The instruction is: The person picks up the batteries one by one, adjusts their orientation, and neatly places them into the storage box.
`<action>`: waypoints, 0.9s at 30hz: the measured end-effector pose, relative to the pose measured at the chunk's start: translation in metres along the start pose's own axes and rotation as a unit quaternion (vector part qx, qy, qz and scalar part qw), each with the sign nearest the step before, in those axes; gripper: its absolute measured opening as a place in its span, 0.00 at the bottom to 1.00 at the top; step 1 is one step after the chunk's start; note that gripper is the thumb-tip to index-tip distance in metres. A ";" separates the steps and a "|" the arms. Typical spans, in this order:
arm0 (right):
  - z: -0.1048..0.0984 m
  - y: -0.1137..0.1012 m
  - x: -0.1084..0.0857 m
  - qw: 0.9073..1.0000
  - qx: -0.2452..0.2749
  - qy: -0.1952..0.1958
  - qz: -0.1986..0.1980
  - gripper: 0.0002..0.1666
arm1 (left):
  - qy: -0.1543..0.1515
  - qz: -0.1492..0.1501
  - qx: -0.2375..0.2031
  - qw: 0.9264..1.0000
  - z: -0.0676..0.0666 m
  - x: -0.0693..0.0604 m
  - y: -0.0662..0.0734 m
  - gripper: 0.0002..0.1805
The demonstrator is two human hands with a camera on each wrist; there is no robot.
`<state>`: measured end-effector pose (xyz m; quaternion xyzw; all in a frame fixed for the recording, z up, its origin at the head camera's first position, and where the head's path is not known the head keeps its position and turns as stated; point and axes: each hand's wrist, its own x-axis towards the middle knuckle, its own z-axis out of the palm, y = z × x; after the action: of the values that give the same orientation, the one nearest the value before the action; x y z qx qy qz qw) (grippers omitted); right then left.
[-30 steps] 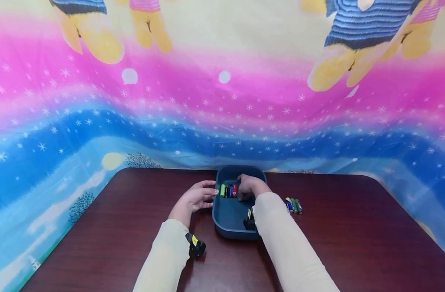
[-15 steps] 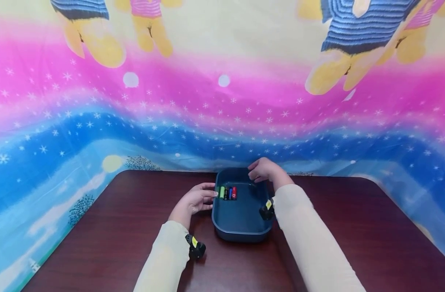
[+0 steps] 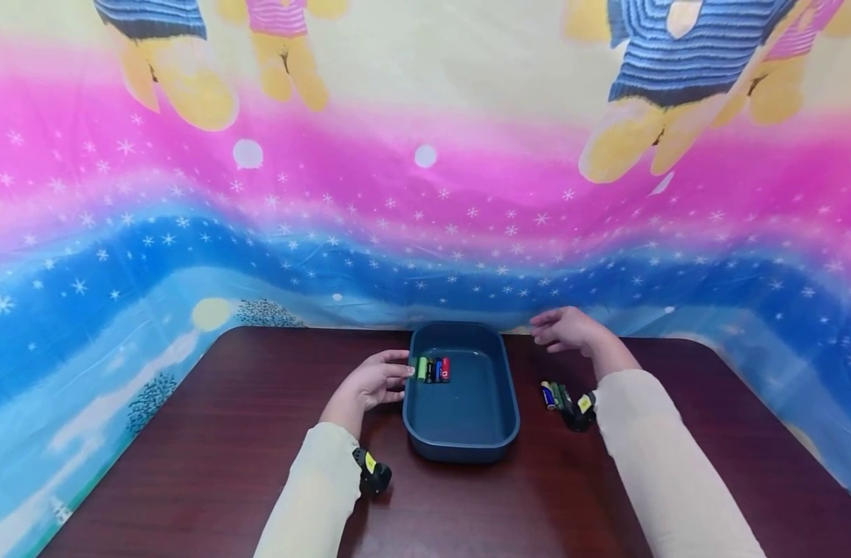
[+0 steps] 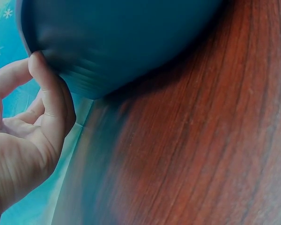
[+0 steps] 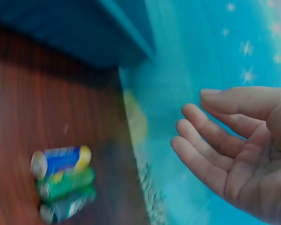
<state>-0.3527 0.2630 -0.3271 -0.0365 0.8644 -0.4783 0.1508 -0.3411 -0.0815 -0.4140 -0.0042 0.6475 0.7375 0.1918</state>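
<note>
- Batteries lie in a row inside tray, head view; loose cells right of it; likely between placements.
- Left wrist: left hand touches tray rim, fingers relaxed.
- Right wrist: right hand empty, thumb and fingers apart; next pickup likely calls for lowering, pinching one cell.

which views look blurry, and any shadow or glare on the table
Right wrist: the batteries are smeared, the fingers crisper. Left wrist: somewhat soft, with a dark shadow on the table along the box. Head: clearest, with a faint sheen on the near table.
</note>
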 end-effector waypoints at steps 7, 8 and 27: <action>-0.007 0.034 -0.009 1.000 -0.010 -0.018 0.010 0.30 | 0.006 0.000 -0.001 1.000 0.000 0.001 -0.001 0.26; -0.008 0.038 -0.010 1.000 -0.009 -0.022 0.012 0.30 | 0.005 0.000 -0.001 1.000 0.000 0.001 -0.001 0.25; -0.011 0.083 -0.022 0.997 -0.039 -0.064 -0.008 0.36 | 0.008 -0.005 -0.006 1.000 -0.001 0.002 -0.001 0.26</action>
<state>-0.3284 0.3214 -0.3863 -0.0797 0.8706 -0.4421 0.2007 -0.3425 -0.0820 -0.4154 -0.0148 0.6447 0.7402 0.1902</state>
